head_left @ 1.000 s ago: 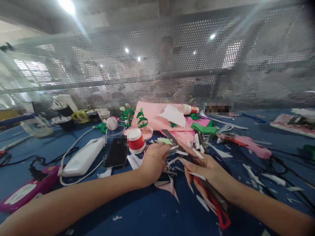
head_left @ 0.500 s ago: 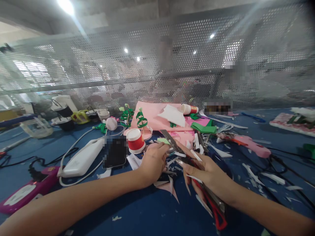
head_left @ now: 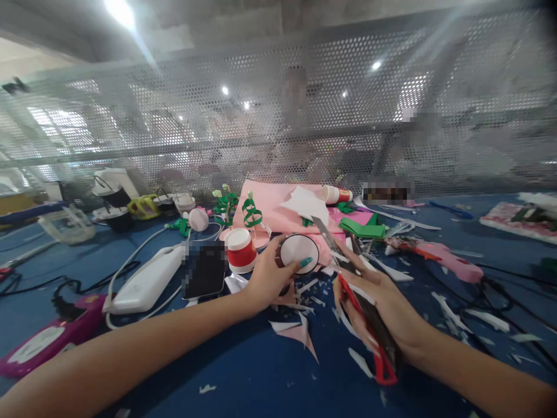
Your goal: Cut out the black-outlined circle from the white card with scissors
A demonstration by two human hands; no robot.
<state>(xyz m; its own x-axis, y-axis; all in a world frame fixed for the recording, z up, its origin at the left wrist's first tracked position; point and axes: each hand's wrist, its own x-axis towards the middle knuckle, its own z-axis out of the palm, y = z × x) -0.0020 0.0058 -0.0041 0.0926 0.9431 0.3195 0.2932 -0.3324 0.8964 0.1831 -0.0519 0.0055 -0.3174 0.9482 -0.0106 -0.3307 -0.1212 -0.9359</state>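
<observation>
My left hand [head_left: 270, 273] is closed around a small round piece with a white face and a dark rim [head_left: 296, 249]. Its thumb, with a teal nail, presses on the white face. My right hand [head_left: 378, 302] grips red-handled scissors [head_left: 383, 368], whose long grey blade points up and away, just right of the round piece. Beside my left hand stands a red and white paper cup [head_left: 241, 252], upside down. Paper scraps [head_left: 300, 334] lie on the blue table [head_left: 261, 377] between and below my hands.
Left are a phone [head_left: 206, 270], a white power bank [head_left: 150, 281] with a cable, and a magenta power strip [head_left: 56, 337]. Behind lie pink paper [head_left: 270, 203], green paper curls [head_left: 251, 212] and stacked cups [head_left: 337, 194]. A pink glue gun [head_left: 452, 261] lies right, before a perforated metal screen [head_left: 261, 128].
My left hand has lifted and turned, bringing the round white-faced piece into view. The scissors in my right hand have shifted slightly right and tilted more upright.
</observation>
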